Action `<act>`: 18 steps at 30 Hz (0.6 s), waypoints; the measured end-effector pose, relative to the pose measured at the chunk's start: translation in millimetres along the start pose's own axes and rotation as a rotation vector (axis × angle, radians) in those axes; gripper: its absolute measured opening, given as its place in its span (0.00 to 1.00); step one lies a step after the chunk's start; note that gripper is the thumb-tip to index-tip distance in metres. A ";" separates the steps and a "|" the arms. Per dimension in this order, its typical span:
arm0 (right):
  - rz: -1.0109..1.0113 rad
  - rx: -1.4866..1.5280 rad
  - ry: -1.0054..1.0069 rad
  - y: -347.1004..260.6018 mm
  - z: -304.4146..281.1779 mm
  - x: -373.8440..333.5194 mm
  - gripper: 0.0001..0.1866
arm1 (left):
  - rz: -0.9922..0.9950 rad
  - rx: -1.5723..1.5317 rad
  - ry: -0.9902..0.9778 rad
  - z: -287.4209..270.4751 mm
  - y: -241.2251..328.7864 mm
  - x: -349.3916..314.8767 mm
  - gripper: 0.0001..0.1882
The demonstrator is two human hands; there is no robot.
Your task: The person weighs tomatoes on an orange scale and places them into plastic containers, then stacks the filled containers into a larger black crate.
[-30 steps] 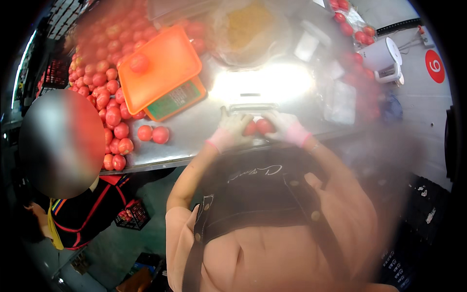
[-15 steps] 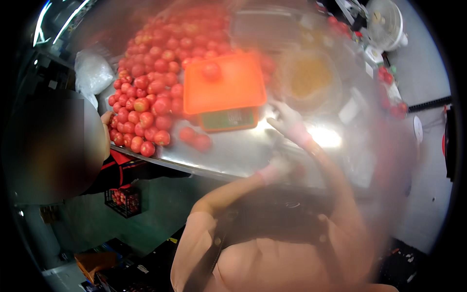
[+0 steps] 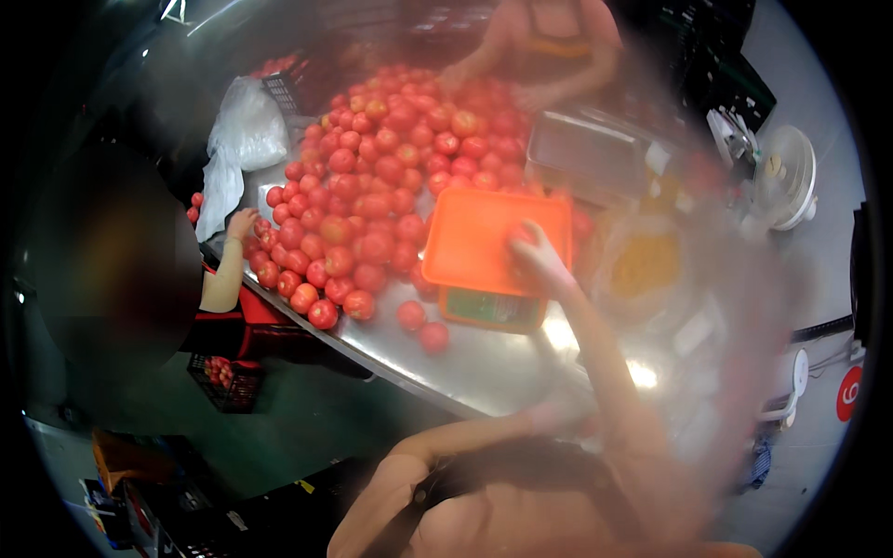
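Observation:
My right hand [image 3: 539, 260], in a pale glove, reaches over the orange tray [image 3: 470, 242] of a weighing scale with a green front panel [image 3: 488, 305]. Its fingers close around a red tomato [image 3: 519, 238] on the tray's right side. Lower down, close to the near edge of the metal table, is my left hand [image 3: 563, 409], also gloved. Haze and blur hide its fingers, so what it holds cannot be made out. Two loose tomatoes [image 3: 421, 327] lie just left of the scale, beside a large heap of tomatoes [image 3: 372, 195].
A clear plastic bin [image 3: 586, 153] stands behind the scale, and a bowl with yellowish contents [image 3: 646, 265] to its right. One person's hand [image 3: 244, 223] touches the heap's left edge; another person [image 3: 558, 46] works at the far side. A white bag [image 3: 249, 126] lies at the left.
My right hand has moved from beside the scale onto its tray and closed on the tomato. The view has shifted, bringing the person at the far side into sight.

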State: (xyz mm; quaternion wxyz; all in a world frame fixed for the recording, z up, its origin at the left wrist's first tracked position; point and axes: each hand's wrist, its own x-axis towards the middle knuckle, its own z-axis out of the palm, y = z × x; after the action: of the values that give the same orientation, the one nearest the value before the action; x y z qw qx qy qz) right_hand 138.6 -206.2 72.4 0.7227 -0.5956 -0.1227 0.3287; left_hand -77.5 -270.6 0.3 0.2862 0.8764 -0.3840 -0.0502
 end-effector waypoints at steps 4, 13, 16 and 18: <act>-0.170 -0.284 0.214 41.9 -90.3 -133.3 0.26 | -0.061 -0.087 -0.157 -43.8 24.3 11.7 0.29; -0.185 -1.235 0.340 60.5 -73.4 -308.7 0.28 | 0.334 0.062 0.308 -25.9 16.3 -3.4 0.21; -0.296 -1.434 0.234 71.7 -70.0 -308.7 0.24 | 0.374 0.141 0.150 10.1 -11.7 -9.4 0.20; -0.299 -1.376 0.056 76.3 -73.5 -298.1 0.23 | 0.396 0.155 0.237 34.3 -29.9 -12.6 0.22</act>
State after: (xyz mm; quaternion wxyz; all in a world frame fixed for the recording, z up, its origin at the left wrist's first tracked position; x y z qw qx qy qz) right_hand -69.4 -443.0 45.2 0.2220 -0.9025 -0.3646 0.0580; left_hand -77.6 -261.4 -45.9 0.2655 0.8032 -0.5146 0.1397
